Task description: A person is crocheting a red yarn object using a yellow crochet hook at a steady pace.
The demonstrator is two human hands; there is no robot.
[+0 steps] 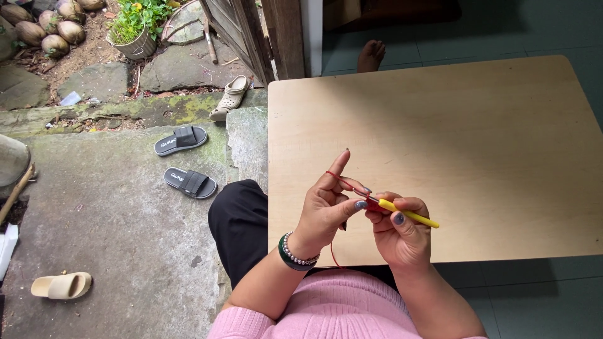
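Above the wooden table, I am watching: left hand tensioning red yarn over its raised forefinger, right hand pinching yellow crochet hook. Keeping tension even looks key.

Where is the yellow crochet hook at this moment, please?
In the head view, the yellow crochet hook is in the right hand, low over the near edge of the wooden table, its tip meeting the red yarn at the left hand.
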